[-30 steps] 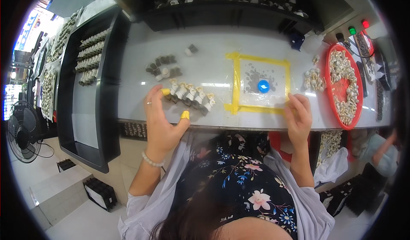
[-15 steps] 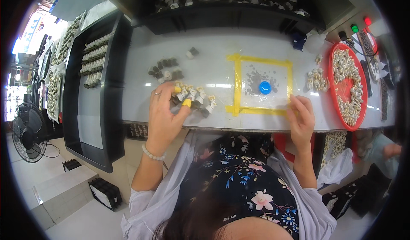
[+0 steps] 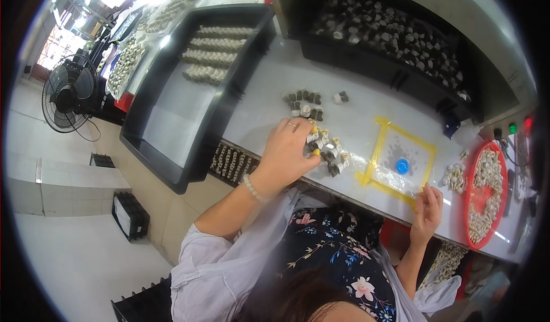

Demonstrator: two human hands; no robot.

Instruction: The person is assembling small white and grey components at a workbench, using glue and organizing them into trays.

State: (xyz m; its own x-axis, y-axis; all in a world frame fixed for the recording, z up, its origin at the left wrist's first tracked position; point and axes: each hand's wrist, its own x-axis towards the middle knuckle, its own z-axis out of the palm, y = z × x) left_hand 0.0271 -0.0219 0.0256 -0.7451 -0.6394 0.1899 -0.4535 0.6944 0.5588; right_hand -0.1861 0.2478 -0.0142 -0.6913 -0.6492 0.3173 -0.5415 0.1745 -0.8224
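Observation:
My left hand (image 3: pixel 286 153) has yellow covers on its thumb and a finger. Its fingers close round the left end of a row of small white-and-yellow figurines (image 3: pixel 332 150) with dark lower parts, lying near the table's front edge. Behind them sits a cluster of small dark-and-white pieces (image 3: pixel 303 101), with a single pair (image 3: pixel 340 97) apart to its right. My right hand (image 3: pixel 428 210) is held with bent fingers by the near right corner of a yellow tape frame (image 3: pixel 395 191); whatever its fingertips may hold cannot be made out. A blue cap (image 3: pixel 403 166) lies inside the frame.
A red oval tray (image 3: pixel 503 193) of small pale pieces stands at the right, beside a loose pile (image 3: pixel 455 177). One black tray (image 3: pixel 226 101) with rows of pieces is at the left, and a black bin (image 3: pixel 366 64) full of them at the back. A fan (image 3: pixel 69 95) stands far left.
My view has turned left and tilted, so the table appears slanted and further right. The left hand stays at the figurine row, and the right hand stays by the tape frame's corner.

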